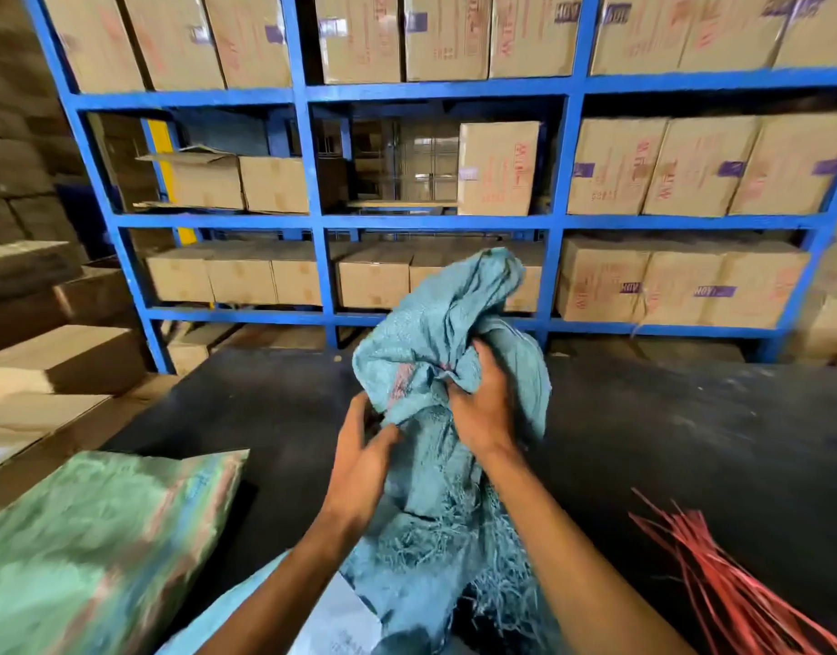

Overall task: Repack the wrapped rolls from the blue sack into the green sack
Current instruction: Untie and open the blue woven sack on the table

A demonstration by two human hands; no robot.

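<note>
Down at the bottom of the frame the blue sack [447, 352] is all frayed woven plastic, floppy and light I'd guess, so grab it by the bunched cloth. Mid-frame the right hand [482, 408] is clenched on a wad of it, the left hand [362, 458] pinches its edge. The green sack [100, 550] sits plump lower left, red ties [728, 574] lower right, stiff cartons [496, 167] on blue racking [312, 219] behind.
</note>
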